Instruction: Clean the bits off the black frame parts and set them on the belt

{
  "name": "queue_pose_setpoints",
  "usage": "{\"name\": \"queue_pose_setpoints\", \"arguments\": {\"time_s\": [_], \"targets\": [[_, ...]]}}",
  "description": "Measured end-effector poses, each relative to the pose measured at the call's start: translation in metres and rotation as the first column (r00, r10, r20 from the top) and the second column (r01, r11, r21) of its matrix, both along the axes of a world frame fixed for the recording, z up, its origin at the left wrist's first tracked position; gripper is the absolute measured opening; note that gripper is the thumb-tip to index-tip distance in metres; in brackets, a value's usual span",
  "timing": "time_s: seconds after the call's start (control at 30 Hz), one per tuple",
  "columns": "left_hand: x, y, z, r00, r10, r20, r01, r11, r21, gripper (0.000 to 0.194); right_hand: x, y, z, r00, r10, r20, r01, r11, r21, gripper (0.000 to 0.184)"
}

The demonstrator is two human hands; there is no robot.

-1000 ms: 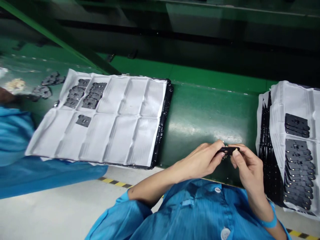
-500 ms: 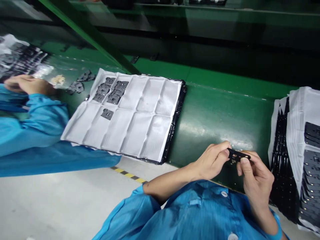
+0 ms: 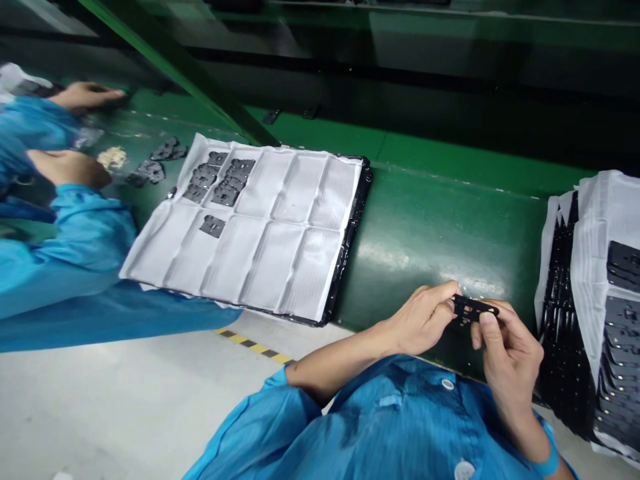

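Observation:
A small flat black plastic part [image 3: 474, 309] is pinched between both my hands over the green belt [image 3: 430, 227]. My left hand [image 3: 423, 319] grips its left end with thumb and fingers closed. My right hand [image 3: 507, 350] grips its right end, thumb on top. A tray lined with white paper [image 3: 280, 247] lies to the left, with several of the same black parts [image 3: 220, 181] in its far left pockets. A stack of black trays [image 3: 560, 333] under white paper, holding rows of black parts [image 3: 623, 300], stands at the right.
A co-worker in a blue sleeve [image 3: 75, 233] sits at the left, one hand [image 3: 85, 97] reaching out on the belt. Loose black parts [image 3: 155, 163] lie near them. A green diagonal bar [image 3: 185, 70] crosses above. Grey floor with yellow-black tape [image 3: 255, 348] lies below.
The view has swung left and then steadied. My hands have tilted the black part slightly. The co-worker's hand has reached farther out along the belt.

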State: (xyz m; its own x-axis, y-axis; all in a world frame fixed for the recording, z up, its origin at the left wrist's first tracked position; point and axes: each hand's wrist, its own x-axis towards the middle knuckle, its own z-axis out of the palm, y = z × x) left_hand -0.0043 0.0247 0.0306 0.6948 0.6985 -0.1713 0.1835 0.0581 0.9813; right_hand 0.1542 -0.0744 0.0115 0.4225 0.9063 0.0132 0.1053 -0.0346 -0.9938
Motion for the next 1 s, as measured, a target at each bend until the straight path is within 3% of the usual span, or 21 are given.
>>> {"name": "queue_pose_setpoints", "arguments": {"time_s": [0.2, 0.6, 0.77, 1.0], "targets": [[0.000, -0.001, -0.005, 0.998, 0.026, 0.065, -0.023, 0.999, -0.045, 0.028, -0.001, 0.003, 0.000, 1.000, 0.001, 0.020, -0.001, 1.000, 0.008, 0.012], [0.003, -0.001, -0.009, 0.998, 0.042, 0.042, -0.041, 0.999, -0.015, 0.017, 0.000, -0.001, -0.006, 1.000, 0.015, 0.010, -0.015, 1.000, -0.003, 0.012], [0.000, 0.001, -0.006, 0.999, -0.009, 0.032, 0.010, 0.999, -0.049, 0.024, 0.001, -0.001, -0.006, 1.000, -0.003, 0.000, 0.003, 1.000, 0.000, 0.012], [0.003, 0.000, -0.010, 0.998, 0.044, 0.052, -0.041, 0.998, -0.049, 0.027, 0.000, -0.001, -0.006, 1.000, 0.007, 0.018, -0.007, 1.000, -0.002, 0.013]]}}
